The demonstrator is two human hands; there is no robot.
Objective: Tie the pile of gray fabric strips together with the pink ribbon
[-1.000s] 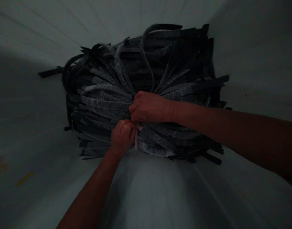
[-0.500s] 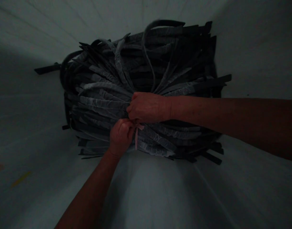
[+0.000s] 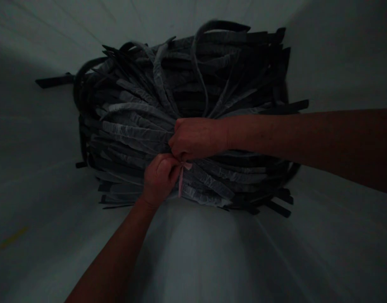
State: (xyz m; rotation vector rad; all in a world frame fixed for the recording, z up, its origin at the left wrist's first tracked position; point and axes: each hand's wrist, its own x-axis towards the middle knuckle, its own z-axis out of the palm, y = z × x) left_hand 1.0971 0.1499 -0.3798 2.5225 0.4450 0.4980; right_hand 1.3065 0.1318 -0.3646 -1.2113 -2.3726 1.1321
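A large bundle of dark, flat strips with wrinkled grey middles (image 3: 209,179) lies across the centre of the head view. A narrow pink tie (image 3: 180,185) draws one group of strips together, its loose end hanging toward me. My left hand (image 3: 160,176) is closed in a pinch at the tie's knot, on its near left side. Just above, my right hand (image 3: 198,136) reaches in from the right, fingers closed and curled down at the same knot. The fingertips of both hands nearly meet and hide most of the knot.
Pale sheeting (image 3: 193,252) surrounds the bundle and rises on its sides like a bag's walls. Several strip ends jut out, one at the far left (image 3: 54,80) and others at the right. A yellow mark (image 3: 13,237) shows at the lower left. The light is dim.
The view has shifted slightly. My right forearm sits a little higher, and a bit more of the pink knot shows between my hands. Both hands keep their hold.
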